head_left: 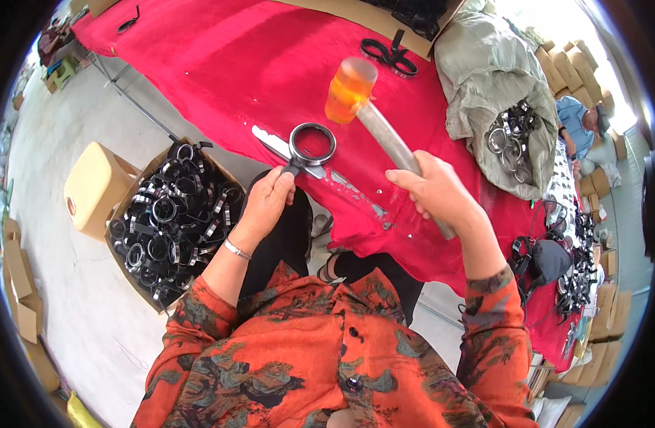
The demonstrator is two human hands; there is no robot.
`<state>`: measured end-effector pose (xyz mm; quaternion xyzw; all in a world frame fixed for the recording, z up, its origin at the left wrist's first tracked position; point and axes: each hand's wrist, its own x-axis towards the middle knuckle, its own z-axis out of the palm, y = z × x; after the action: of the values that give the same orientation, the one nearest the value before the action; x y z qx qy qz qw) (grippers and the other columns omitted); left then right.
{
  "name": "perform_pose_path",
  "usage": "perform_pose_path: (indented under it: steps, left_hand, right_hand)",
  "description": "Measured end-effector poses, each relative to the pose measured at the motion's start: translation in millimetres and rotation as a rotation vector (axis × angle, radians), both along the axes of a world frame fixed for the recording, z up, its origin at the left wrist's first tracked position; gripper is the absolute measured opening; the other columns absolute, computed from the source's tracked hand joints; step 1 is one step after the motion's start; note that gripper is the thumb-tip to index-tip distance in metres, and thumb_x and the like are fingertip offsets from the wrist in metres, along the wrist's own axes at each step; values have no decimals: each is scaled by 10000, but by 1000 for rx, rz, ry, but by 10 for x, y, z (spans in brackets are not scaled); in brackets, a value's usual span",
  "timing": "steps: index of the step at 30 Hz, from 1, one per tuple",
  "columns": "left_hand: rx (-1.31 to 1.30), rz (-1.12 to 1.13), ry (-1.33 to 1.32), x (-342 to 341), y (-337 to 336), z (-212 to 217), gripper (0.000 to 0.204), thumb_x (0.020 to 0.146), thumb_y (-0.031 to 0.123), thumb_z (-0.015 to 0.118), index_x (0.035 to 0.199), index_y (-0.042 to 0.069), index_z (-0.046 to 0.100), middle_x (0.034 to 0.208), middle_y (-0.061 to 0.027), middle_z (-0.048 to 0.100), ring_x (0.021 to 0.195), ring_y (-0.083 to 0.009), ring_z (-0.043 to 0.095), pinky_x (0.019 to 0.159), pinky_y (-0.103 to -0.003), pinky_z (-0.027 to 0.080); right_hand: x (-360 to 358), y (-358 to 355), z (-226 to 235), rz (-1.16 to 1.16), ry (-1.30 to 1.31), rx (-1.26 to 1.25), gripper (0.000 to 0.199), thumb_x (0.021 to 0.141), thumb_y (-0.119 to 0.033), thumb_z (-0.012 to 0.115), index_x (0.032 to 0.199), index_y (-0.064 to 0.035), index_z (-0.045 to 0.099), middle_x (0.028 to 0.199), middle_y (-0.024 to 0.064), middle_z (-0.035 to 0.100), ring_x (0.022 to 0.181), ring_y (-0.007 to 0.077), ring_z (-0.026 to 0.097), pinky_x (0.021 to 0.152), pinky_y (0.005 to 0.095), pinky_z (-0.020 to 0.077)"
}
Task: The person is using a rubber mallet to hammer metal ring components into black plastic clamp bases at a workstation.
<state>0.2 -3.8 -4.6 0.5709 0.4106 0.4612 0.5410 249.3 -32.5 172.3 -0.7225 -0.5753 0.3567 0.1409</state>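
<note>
My left hand (269,203) grips the short black handle of a round magnifying-glass frame (332,146), black with a silvery rim. The ring lies over the near edge of the red-covered table (231,68), by a worn, pale strip (357,194); whether glass sits in it I cannot tell. In my right hand (445,191) is a mallet (390,135) with a grey metal handle. Its amber, see-through head (350,91) is raised above and to the right of the ring, apart from it and slightly blurred.
A carton (231,187) full of black and silver rings stands at left, beside a cream plastic stool (99,187). Farther back are loose black frames (402,65). A grey sack (477,78) with more rings lies at right, past it a person in blue (578,130).
</note>
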Motion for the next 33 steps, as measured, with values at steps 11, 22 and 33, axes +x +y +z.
perform_pose_path:
  steps: [11,22,33]
  left_hand:
    - [-39,65,-49,-24,-69,44,333,980,331,429,788,75,520,669,5,510,555,-71,448,488,-222,350]
    - [399,424,369,-269,-447,-91,281,953,246,492,791,16,502,683,-107,531,634,-180,536,583,-349,418]
    - [-169,1132,795,-2988,-1145,-1692,318,915,299,517,747,31,549,645,-134,577,580,-231,581,571,-348,474]
  right_hand:
    - [62,-534,-293,-152,285,-82,284,881,-273,643,888,-27,502,628,22,506,450,103,482,399,268,394]
    - [-69,-623,-435,-97,69,85,220,871,-238,646,897,-54,529,587,-12,459,445,62,441,394,223,353]
    - [306,-526,-673,9,-438,440,349,820,-291,695,854,4,511,643,149,492,592,265,484,584,378,407]
